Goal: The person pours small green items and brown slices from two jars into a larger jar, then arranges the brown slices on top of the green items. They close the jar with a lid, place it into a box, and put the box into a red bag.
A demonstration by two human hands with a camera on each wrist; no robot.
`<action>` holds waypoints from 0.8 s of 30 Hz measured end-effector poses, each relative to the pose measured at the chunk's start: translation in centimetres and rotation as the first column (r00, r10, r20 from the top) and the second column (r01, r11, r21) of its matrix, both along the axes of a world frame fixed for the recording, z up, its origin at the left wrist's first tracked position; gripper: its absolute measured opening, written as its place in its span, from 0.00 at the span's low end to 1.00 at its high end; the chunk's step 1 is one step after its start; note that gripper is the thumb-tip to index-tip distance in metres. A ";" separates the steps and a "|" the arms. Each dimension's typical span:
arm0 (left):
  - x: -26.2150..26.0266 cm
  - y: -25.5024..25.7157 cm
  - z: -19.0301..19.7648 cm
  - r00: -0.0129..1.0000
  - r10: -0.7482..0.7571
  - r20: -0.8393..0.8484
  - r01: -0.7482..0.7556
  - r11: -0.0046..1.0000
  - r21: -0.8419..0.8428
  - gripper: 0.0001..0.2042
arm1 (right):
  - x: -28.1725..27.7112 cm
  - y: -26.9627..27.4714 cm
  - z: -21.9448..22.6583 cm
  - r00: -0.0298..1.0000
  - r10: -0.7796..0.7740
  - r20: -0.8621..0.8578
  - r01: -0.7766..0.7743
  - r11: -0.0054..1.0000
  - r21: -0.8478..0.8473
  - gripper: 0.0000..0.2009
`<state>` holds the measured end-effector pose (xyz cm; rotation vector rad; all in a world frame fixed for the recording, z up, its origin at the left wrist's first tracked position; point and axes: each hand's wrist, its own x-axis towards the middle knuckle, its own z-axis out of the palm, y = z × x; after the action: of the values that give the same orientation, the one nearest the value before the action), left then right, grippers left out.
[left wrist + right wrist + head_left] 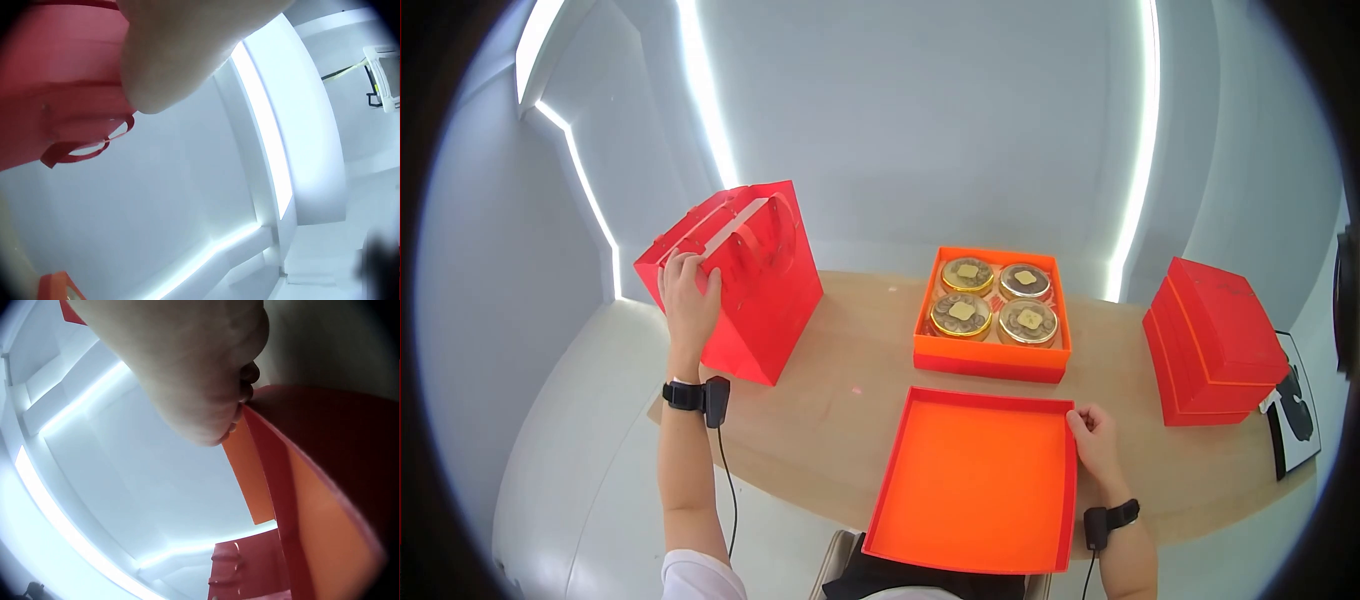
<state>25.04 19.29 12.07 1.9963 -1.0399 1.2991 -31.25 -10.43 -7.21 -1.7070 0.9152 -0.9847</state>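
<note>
A tall red paper bag (770, 310) with ribbon handles stands at the table's left. My left hand (690, 305) grips its top edge, fingers over the rim and thumb on the near side. In the left wrist view, the hand (181, 50) covers part of the bag (62, 69). My right hand (1100, 445) pinches the right rim of a shallow red lid (980, 480), orange inside, tilted over the table's front edge. The right wrist view shows the hand (194, 369) at the lid's rim (331, 481); some fingertips are hidden.
Behind the lid, an orange-lined box (990, 363) holds several round tins with gold labels (961, 314). Stacked red boxes (1215, 335) stand on the right of the table (850, 350), beside a black-and-white item (1293, 405). Cables hang from both wrists.
</note>
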 end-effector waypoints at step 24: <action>-20.0 -4.7 -6.3 0.973 -0.190 0.132 0.140 0.937 0.319 0.06 | -0.2 0.1 -0.3 0.997 -0.038 -0.069 0.038 0.999 0.003 0.11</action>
<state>5.06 14.57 5.80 1.9927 -1.5369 1.2855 -31.41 -10.31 -7.55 -1.7344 0.9975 -0.9531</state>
